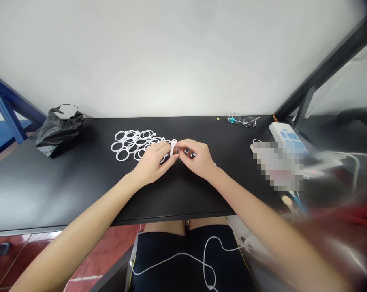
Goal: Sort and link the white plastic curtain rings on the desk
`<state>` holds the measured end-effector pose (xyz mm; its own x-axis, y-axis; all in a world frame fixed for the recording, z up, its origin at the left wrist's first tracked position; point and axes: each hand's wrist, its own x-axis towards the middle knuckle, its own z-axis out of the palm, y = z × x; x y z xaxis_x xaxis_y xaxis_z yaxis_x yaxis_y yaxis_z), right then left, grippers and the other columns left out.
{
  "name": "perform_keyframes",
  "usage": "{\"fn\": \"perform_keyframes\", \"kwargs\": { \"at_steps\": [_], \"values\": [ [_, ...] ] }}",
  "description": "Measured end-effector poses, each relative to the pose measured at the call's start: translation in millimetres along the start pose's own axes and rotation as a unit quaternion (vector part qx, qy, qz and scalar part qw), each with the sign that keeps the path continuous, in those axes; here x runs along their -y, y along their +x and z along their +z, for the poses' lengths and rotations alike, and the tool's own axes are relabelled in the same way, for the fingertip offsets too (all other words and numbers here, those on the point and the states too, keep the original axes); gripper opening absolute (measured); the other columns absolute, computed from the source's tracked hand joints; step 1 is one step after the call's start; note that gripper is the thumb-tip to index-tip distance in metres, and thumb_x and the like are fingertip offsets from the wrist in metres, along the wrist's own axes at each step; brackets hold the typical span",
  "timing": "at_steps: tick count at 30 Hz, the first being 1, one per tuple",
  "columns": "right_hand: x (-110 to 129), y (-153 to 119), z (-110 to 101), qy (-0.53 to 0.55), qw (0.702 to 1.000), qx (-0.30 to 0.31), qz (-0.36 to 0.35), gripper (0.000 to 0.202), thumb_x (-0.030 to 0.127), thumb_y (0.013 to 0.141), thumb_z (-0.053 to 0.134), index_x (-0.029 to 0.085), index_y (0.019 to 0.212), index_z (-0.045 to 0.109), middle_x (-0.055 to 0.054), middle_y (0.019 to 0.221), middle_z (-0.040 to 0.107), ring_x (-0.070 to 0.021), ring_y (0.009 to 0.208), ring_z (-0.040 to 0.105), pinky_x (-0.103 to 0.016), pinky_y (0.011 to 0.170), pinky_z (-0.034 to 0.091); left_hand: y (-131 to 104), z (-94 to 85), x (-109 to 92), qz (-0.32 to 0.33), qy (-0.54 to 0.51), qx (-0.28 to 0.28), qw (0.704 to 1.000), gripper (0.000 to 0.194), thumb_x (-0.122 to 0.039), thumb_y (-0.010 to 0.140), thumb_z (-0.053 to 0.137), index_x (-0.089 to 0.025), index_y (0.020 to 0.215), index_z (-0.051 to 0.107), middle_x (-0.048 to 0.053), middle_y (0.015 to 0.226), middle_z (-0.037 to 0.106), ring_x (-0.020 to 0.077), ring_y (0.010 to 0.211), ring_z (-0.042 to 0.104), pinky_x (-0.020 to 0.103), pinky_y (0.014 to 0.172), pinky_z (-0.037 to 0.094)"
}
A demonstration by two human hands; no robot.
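Note:
Near the middle of the black table, my left hand pinches a white plastic curtain ring between thumb and fingers. The ring stands upright and has a small round eyelet at its top. My right hand meets it from the other side, its thumb and forefinger closed at the ring's edge. To the left, and partly under my left hand, lies a loose pile of similar white rings. More white pieces show behind and beneath my right hand, mostly hidden by it.
A crumpled black plastic bag sits at the far left. Eyeglasses lie near the wall. On the right are a white and blue box, a blurred-out item and cables. A white cable crosses my lap below the table edge.

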<state>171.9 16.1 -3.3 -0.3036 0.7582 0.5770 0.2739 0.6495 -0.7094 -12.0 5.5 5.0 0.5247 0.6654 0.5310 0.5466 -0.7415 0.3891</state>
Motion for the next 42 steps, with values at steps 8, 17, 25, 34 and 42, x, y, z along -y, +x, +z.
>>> {"fn": "perform_keyframes", "kwargs": {
  "at_steps": [8,17,25,34,42],
  "values": [
    [4.7,-1.3,-2.4,0.049,0.996,0.021,0.067,0.012,0.028,0.089,0.055,0.020,0.097,0.060,-0.003,0.090,0.069,-0.0143,0.077,0.067,-0.024,0.061,0.053,-1.9,1.1,1.2,0.010,0.018,0.014,1.000,0.027,-0.028,0.097,0.045,-0.019,0.073,0.049,-0.001,0.061,0.051,0.0127,0.058,0.046,0.028,0.064,0.039],
    [3.3,-1.8,0.2,0.054,0.995,0.009,0.089,0.024,0.037,0.087,0.061,0.021,0.105,0.058,-0.006,0.103,0.070,-0.0159,0.081,0.069,-0.024,0.060,0.054,-2.8,5.1,4.8,0.030,0.036,0.015,0.999,0.033,-0.027,0.097,0.044,-0.020,0.066,0.042,-0.003,0.056,0.047,0.0121,0.053,0.042,0.028,0.060,0.038],
    [5.3,-1.1,0.1,0.046,0.996,0.012,0.078,0.019,0.036,0.089,0.059,0.020,0.098,0.062,-0.003,0.094,0.070,-0.0136,0.072,0.067,-0.024,0.057,0.053,-2.7,6.3,5.4,0.033,0.043,0.030,0.998,0.033,-0.026,0.097,0.043,-0.020,0.065,0.039,-0.003,0.056,0.047,0.0124,0.053,0.042,0.028,0.060,0.036],
    [3.7,-0.8,0.8,0.042,0.995,0.015,0.093,0.020,0.037,0.087,0.061,0.020,0.096,0.063,-0.003,0.087,0.070,-0.0148,0.071,0.067,-0.025,0.057,0.053,-3.2,6.8,7.0,0.031,0.045,0.052,0.997,0.033,-0.027,0.098,0.042,-0.019,0.067,0.040,-0.003,0.057,0.047,0.0114,0.052,0.040,0.029,0.062,0.037],
    [3.3,-1.2,1.1,0.047,0.994,0.025,0.092,0.023,0.041,0.087,0.061,0.020,0.097,0.062,-0.003,0.088,0.069,-0.0147,0.072,0.068,-0.024,0.057,0.054,-3.8,7.5,7.4,0.036,0.043,0.053,0.997,0.033,-0.027,0.098,0.042,-0.019,0.066,0.042,-0.002,0.057,0.049,0.0118,0.052,0.043,0.029,0.061,0.038]
  ]
}}
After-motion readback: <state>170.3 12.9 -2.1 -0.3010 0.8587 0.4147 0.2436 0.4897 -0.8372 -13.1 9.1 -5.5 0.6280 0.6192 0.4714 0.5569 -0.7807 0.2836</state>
